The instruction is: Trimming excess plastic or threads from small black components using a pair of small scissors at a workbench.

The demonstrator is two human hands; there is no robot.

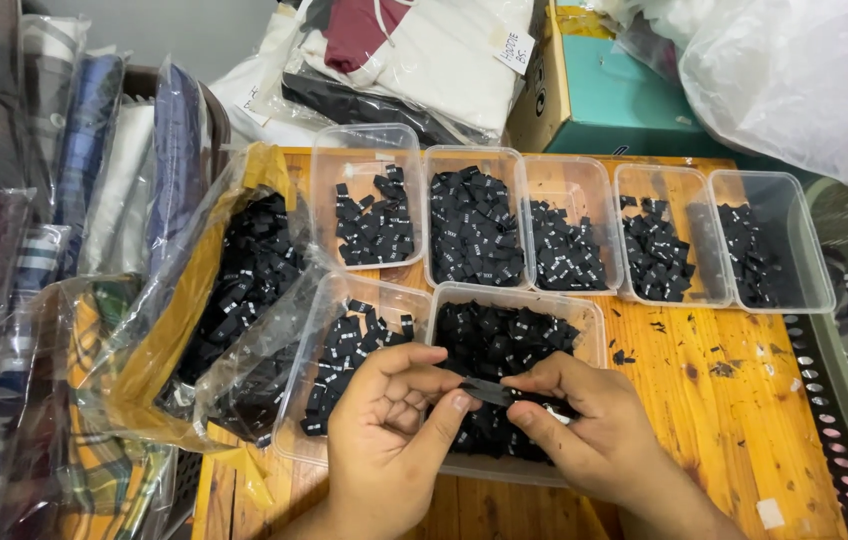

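Pinching one small black label (489,391) between them over the near right tub (584,318), the left hand (384,430) and right hand (584,425) seem mid-sort: seven tubs on the counter (744,420) already hold labels, none apparently full.

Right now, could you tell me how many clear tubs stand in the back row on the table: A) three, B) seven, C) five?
C: five clear tubs of black labels sit side by side in the back row, with two more in front.
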